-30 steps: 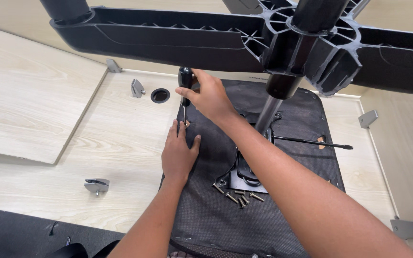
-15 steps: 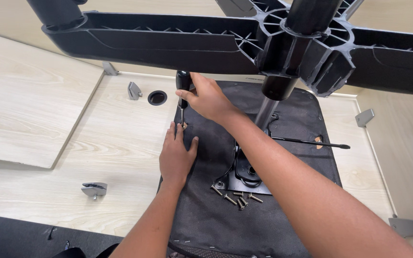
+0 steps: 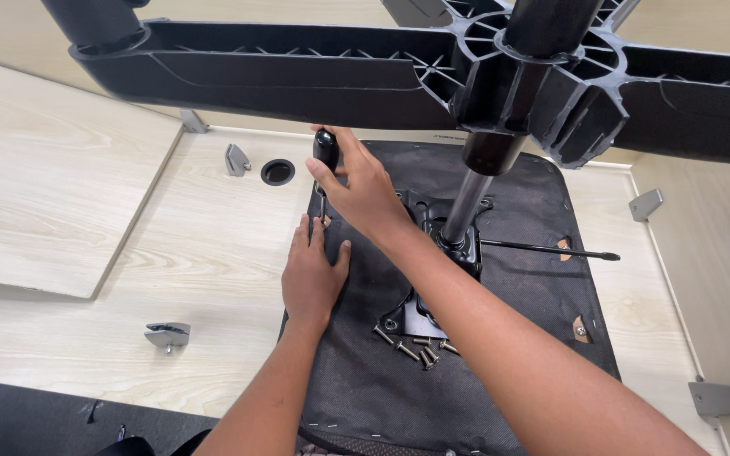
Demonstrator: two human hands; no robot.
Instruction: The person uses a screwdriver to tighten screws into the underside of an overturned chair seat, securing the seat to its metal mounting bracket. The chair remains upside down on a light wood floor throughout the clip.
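Your right hand [image 3: 363,187] is wrapped tight around the smooth, rounded black handle of a screwdriver [image 3: 325,150], which stands upright with its thin metal shaft pointing down at the near-left corner area of the upturned chair seat. The tip is hidden behind your left fingertips, so you cannot see what it meets. Your left hand [image 3: 313,277] lies flat, palm down and fingers together, pressed on the black woven fabric underside of the seat [image 3: 517,338], right at its left edge; it grips nothing.

The fabric looks coarse and matte, stapled along its near edge. At its middle sits a black metal mounting plate [image 3: 416,317], partly covered by your right forearm. A shiny steel gas cylinder [image 3: 465,207] rises from it into the ribbed black plastic star base [image 3: 297,72], whose arms are cut off by the top of the frame. A thin black lever rod [image 3: 551,250] sticks out to the right. Several loose silver bolts [image 3: 407,344] lie in a heap on the fabric just before the plate.

All this rests on pale wood-grain panels [image 3: 128,253]. Small grey metal brackets [image 3: 167,335] lie scattered about them, and a round black grommet hole [image 3: 278,171] sits near the screwdriver.
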